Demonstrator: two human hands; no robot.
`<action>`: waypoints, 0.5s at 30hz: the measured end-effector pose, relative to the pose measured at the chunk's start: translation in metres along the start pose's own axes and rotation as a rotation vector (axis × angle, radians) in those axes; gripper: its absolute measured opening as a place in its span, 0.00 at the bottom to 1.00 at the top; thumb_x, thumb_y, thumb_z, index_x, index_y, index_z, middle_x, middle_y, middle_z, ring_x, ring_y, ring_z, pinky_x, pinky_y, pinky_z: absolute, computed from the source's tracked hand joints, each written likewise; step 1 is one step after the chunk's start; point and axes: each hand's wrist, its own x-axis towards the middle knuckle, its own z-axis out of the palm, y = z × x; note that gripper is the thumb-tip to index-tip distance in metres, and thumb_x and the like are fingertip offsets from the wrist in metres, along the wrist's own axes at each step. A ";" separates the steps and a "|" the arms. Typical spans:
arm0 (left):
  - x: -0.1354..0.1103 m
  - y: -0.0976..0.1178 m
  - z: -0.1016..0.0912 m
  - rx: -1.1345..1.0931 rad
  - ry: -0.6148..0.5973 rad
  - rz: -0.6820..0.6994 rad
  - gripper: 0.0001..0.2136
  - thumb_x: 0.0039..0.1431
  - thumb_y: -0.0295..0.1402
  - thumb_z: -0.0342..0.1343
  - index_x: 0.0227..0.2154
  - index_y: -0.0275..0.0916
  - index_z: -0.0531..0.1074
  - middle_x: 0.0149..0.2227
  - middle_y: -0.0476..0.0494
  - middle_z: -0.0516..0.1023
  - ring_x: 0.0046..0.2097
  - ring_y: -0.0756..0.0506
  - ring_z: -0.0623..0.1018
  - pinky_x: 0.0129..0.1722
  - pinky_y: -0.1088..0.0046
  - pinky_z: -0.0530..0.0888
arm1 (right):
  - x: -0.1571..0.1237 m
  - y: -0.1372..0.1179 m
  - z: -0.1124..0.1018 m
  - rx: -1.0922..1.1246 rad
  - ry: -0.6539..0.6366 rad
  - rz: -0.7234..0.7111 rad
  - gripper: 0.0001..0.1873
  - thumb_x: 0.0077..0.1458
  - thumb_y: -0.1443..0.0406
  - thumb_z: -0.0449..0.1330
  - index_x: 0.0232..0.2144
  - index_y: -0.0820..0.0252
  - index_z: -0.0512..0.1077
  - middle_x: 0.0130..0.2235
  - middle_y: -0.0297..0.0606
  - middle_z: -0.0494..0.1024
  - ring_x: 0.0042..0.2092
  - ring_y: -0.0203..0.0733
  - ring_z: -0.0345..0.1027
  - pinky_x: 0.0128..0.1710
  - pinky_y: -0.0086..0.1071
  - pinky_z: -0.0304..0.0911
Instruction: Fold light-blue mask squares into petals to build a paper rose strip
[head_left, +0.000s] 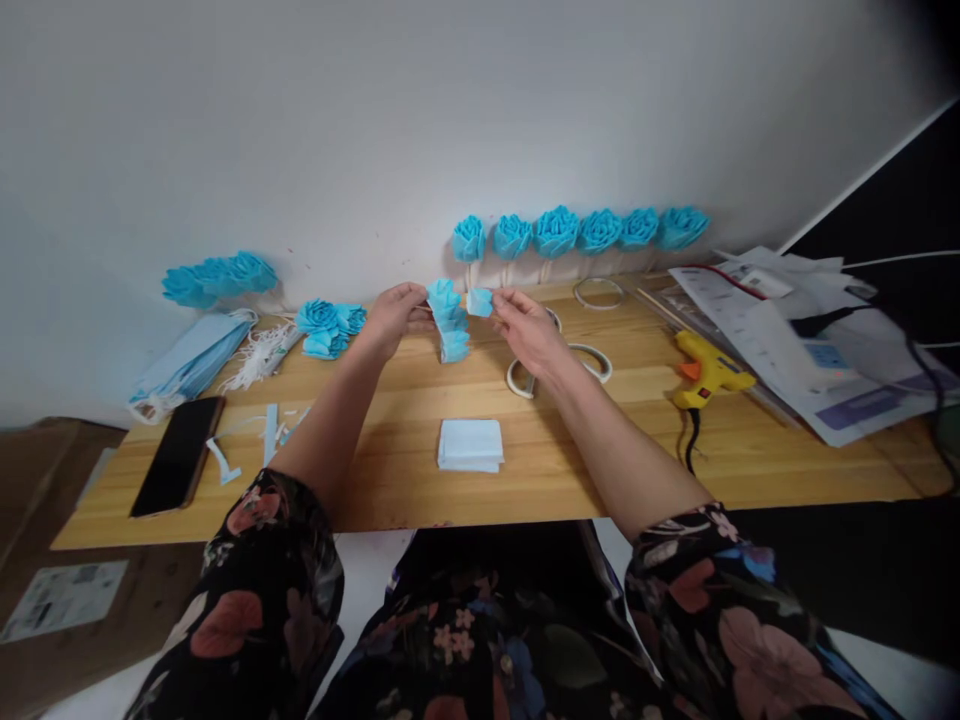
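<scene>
My left hand (pixel 401 312) is closed, pinching a light blue strip of folded petals (pixel 448 322) that hangs down over the table. Just to its right, my right hand (pixel 521 318) pinches a small blue petal piece (pixel 478 302) by its edge, its fingers closed. The petal piece and the strip are close together, with a slight gap between them. A stack of pale square pieces (pixel 470 444) lies on the table below the hands. Scissors (pixel 520 380) lie partly hidden under my right forearm.
Several blue flowers on stems (pixel 556 235) stand along the wall; more blue flowers (pixel 322 318) lie at left. Face masks (pixel 191 360), a phone (pixel 178 455) and scraps (pixel 223 462) are on the left. A yellow glue gun (pixel 709 372) and papers (pixel 825 400) occupy the right.
</scene>
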 end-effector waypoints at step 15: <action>-0.023 0.001 0.021 -0.215 -0.170 -0.048 0.10 0.60 0.39 0.59 0.33 0.37 0.68 0.26 0.49 0.76 0.27 0.50 0.78 0.32 0.74 0.77 | -0.010 0.010 0.011 0.031 -0.043 0.153 0.25 0.29 0.51 0.78 0.27 0.57 0.77 0.28 0.28 0.78 0.31 0.33 0.68 0.33 0.28 0.66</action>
